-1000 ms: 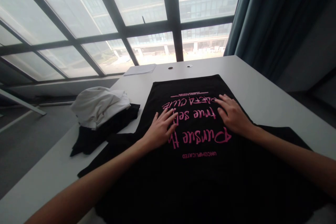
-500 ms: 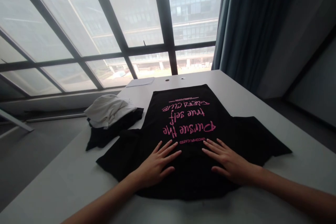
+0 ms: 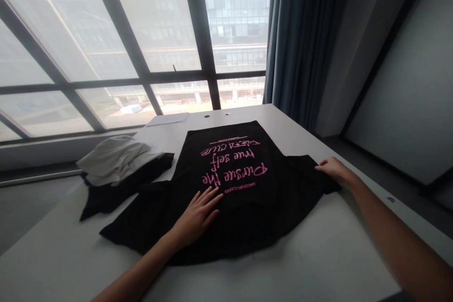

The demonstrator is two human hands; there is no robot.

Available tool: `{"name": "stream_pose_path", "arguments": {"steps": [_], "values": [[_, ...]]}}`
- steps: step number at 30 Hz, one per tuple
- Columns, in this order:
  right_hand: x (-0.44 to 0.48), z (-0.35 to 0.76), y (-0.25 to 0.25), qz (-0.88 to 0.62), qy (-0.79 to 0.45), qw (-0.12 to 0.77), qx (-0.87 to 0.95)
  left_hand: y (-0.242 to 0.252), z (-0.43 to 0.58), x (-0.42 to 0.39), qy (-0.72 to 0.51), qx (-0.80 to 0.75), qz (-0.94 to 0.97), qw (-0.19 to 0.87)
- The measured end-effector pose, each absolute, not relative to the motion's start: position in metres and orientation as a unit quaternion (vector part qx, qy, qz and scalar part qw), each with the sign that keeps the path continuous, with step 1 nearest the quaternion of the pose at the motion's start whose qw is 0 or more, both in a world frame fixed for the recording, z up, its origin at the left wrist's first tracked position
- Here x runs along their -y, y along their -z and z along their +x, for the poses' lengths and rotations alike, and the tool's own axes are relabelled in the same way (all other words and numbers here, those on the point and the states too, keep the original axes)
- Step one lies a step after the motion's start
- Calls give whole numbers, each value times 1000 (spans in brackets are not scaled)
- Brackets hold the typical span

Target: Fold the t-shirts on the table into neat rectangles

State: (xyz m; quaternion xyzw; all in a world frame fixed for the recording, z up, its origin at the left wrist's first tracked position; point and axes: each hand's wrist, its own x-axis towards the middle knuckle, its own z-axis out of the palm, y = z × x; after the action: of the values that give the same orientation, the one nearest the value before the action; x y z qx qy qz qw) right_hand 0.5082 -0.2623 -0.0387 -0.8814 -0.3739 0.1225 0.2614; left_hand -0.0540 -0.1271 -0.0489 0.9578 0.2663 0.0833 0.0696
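A black T-shirt (image 3: 244,198) with pink lettering lies spread flat on the white table (image 3: 318,255), its print facing up and its hem toward the window. My left hand (image 3: 198,214) rests flat on the shirt just below the lettering, fingers stretched out and open. My right hand (image 3: 332,170) is at the end of the shirt's right sleeve, fingers curled at the sleeve's edge; whether they pinch the cloth does not show.
A pile of white and black clothes (image 3: 116,170) sits on the table's left side. A sheet of paper (image 3: 168,119) lies at the far edge near the window. A dark curtain (image 3: 304,42) hangs at the right.
My right hand left the shirt's lower middle and reached out to the right sleeve end. My left hand stayed flat on the shirt. The view tilted upward and right.
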Motion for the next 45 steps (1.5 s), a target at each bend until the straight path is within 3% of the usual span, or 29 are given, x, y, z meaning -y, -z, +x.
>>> {"name": "stream_pose_path", "arguments": {"steps": [5, 9, 12, 16, 22, 29, 35, 41, 45], "values": [[266, 500, 39, -828, -218, 368, 362, 50, -54, 126, -96, -264, 958, 55], [261, 511, 32, -818, -75, 439, 364, 49, -52, 126, -97, -269, 957, 55], [259, 521, 33, -838, 42, 383, 386, 50, -52, 124, -98, -271, 956, 52], [263, 525, 41, -879, 67, 264, 392, 54, -53, 120, -104, -266, 958, 38], [248, 493, 44, -853, 144, 276, 420, 56, -54, 115, -97, -264, 959, 23], [215, 445, 61, -792, -28, 147, 592, 60, -55, 113, -108, -257, 960, 11], [235, 476, 59, -804, 25, 179, 567, 61, -55, 111, -107, -252, 962, 16], [250, 495, 58, -820, -12, 123, 558, 57, -54, 116, -110, -250, 962, 9], [246, 467, 51, -804, 52, 167, 568, 47, -51, 123, -99, -234, 967, 15]]}}
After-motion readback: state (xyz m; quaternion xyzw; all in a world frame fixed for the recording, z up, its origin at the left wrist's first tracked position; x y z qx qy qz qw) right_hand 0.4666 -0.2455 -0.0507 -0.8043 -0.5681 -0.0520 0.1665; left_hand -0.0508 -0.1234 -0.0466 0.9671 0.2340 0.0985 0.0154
